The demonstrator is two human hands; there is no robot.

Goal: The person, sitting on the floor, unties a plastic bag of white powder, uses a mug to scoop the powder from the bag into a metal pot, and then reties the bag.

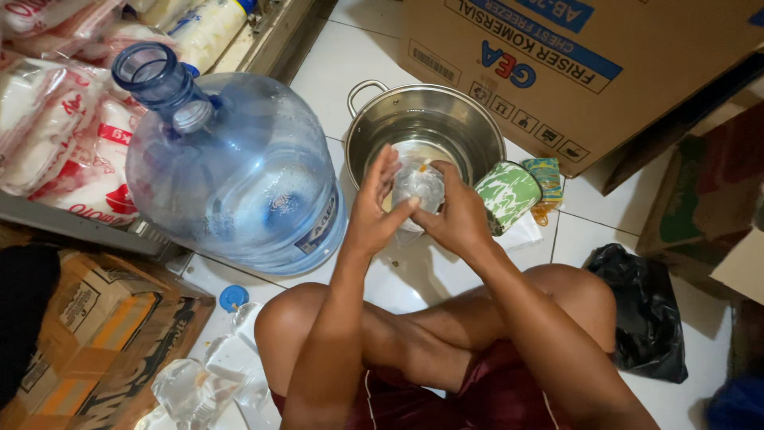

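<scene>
Clear water pouch [419, 188]: pinched between left hand [374, 215] and right hand [458, 215], above steel pot [469, 119]
Risk: a slack squeeze likely spills onto tiles [350, 56]
Room: hemmed by blue water jug [239, 171] left, cardboard box [605, 72] beyond; open toward knees

Both hands, left hand [374, 211]; right hand [455, 215], hold clear bag [417, 187] over steel pot [426, 127]; water jug [239, 171] beside.
</scene>
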